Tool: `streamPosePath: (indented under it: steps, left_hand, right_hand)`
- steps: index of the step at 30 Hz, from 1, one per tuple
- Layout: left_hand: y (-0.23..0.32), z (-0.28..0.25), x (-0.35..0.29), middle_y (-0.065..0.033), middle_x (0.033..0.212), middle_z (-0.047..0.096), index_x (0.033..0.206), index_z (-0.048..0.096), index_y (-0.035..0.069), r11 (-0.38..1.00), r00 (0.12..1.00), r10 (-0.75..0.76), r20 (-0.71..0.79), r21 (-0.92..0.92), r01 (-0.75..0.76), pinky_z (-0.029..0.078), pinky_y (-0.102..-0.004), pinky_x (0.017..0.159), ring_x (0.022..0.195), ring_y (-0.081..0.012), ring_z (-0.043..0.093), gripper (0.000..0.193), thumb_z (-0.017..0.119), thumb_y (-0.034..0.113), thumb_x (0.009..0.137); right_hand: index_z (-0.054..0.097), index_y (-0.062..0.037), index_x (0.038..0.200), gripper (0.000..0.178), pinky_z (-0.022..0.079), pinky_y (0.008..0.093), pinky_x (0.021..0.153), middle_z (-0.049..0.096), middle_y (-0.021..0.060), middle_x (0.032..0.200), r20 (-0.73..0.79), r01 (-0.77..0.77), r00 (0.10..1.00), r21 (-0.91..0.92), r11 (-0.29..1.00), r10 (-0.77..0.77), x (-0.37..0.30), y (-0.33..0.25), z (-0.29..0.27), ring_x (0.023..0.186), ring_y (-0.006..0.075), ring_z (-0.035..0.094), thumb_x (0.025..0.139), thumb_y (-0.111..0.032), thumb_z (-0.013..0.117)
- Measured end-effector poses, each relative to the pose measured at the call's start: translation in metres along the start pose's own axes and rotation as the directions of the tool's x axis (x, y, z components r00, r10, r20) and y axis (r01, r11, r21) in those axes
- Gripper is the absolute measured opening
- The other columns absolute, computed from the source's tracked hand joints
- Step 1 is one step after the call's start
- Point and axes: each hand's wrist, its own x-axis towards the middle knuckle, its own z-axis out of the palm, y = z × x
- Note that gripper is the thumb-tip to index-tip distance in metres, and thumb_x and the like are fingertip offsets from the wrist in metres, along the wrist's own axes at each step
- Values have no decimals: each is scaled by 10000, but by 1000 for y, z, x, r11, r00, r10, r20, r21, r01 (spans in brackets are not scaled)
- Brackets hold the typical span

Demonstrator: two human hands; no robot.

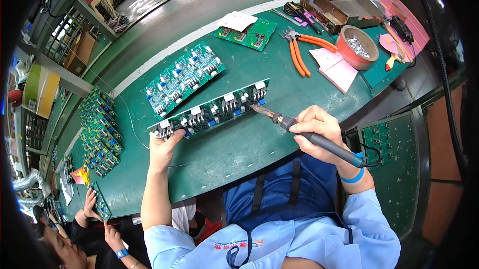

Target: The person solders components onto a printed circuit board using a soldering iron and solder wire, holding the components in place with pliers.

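Observation:
A long green circuit board (pixel 214 110) stands on edge over the green bench, crowded with white, black and blue parts. My left hand (pixel 163 148) grips its left end between thumb and fingers. In my right hand (pixel 319 132) is a soldering iron (pixel 327 145) with a dark handle, its fingers wrapped round it. The iron's metal tip (pixel 260 111) reaches the parts near the board's right end; whether it touches them I cannot tell. Just behind lies a second populated panel of boards (pixel 183 78), flat on the bench.
Orange-handled cutters (pixel 298 54), pink sheets (pixel 335 69), a round tub of metal bits (pixel 356 48) and an open box (pixel 342 7) sit at the back right. Several boards (pixel 101 132) are stacked at left. A co-worker's hands (pixel 92 206) hold a board at lower left.

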Motion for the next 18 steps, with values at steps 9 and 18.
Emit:
streamPosePath:
  steps: [9,18]
  left_hand:
    - [-1,0,0,-22,879,553,964,506,43,1000,1000,-2,-25,1,2,402,-244,712,791,-108,511,323,573,-32,658]
    - [1,1,1,-23,880,554,956,512,38,1000,1000,3,-17,-4,-3,401,-240,711,784,-106,511,306,573,-24,662]
  right_hand:
    - [579,-34,745,226,434,247,546,462,55,627,8,-3,1000,-20,1000,3,1,-1,1,589,158,502,537,54,586]
    - [581,-32,749,230,427,252,541,457,54,621,1,-3,1000,-3,1000,3,-2,-6,-6,591,164,496,532,42,587]
